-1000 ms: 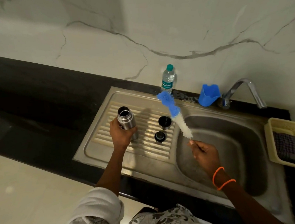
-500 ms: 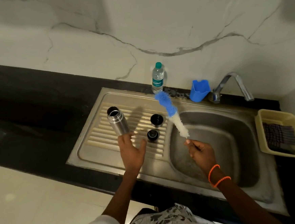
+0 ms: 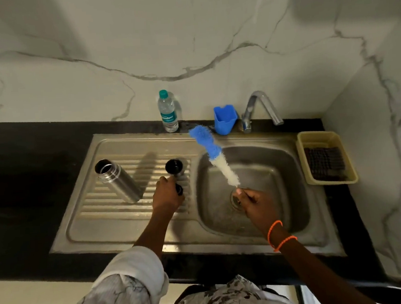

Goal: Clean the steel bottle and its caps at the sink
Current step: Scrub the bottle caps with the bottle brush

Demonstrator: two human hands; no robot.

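Left hand takes the small cap while the right holds the brush ready.

The left hand curls its fingers around the small cap on the drainboard; the cup cap stands just beyond the fingertips, and the open steel bottle stands apart to their left. The right hand pinches the bottle brush by its handle over the basin. Half a second ago the left hand hovered open, short of the cap. Scrubbing of the caps looks not yet begun; the tap shows no water.
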